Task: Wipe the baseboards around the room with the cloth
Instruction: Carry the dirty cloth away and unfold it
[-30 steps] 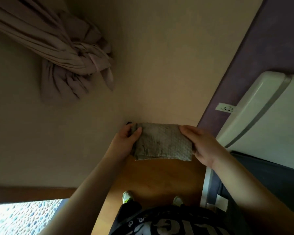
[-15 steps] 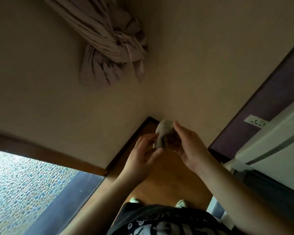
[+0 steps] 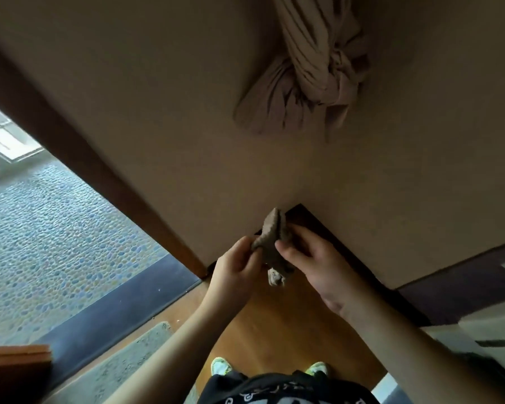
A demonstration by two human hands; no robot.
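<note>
A grey textured cloth (image 3: 272, 242) is bunched and folded between both hands, in front of the room corner. My left hand (image 3: 236, 271) pinches its lower left edge with thumb and fingers. My right hand (image 3: 312, 262) grips its right side, thumb on the front. A dark brown baseboard (image 3: 341, 246) runs along the foot of the beige wall, from the corner down to the right, just behind my right hand. The baseboard left of the corner is mostly hidden by the cloth and hands.
A knotted beige curtain (image 3: 312, 80) hangs on the wall above the corner. A brown door frame (image 3: 99, 170) borders a pebble-patterned floor (image 3: 50, 228) at left. A wooden floor (image 3: 274, 330) lies below, with my shoes (image 3: 220, 365) on it. White furniture (image 3: 496, 330) stands at right.
The cloth, held flat and spread a second ago, is now folded and bunched between the hands. The view has swung left, bringing the doorway and pebble floor into sight.
</note>
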